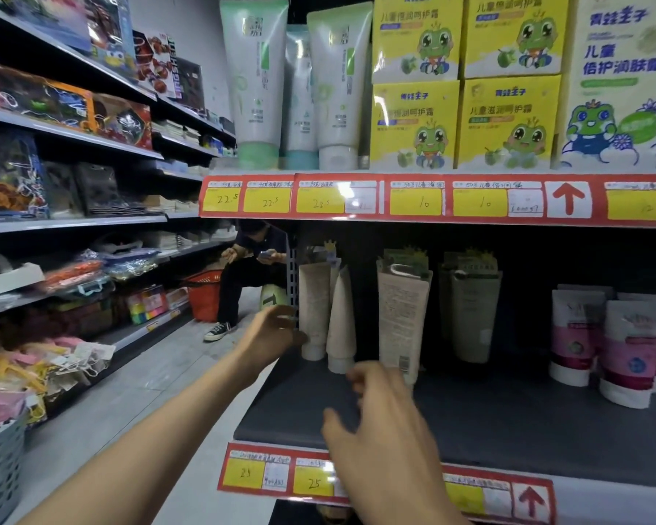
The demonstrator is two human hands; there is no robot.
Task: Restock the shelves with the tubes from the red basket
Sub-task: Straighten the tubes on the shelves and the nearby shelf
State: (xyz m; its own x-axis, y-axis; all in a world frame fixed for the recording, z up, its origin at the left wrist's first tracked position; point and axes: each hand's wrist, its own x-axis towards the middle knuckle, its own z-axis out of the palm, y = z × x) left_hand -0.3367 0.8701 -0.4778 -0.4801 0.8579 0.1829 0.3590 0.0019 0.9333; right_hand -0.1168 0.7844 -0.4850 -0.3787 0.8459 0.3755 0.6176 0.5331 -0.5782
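Two cream tubes stand on their caps at the left end of the dark lower shelf (489, 422): one upright (313, 308) and one leaning against it (342, 327). My left hand (271, 333) reaches to the upright tube, its fingertips at the tube's lower left side, not closed around it. My right hand (379, 422) hovers over the shelf's front part, fingers spread, holding nothing. A red basket (204, 295) stands on the aisle floor further back, beside a crouching person.
More tubes (404, 320), (474, 316) and pink-white tubes (629, 354) stand further right on the same shelf. The shelf above carries tall green-white tubes (256, 81) and yellow frog boxes (466, 119). A crouching person (250, 274) sits in the aisle. Toy shelves (72, 221) line the left.
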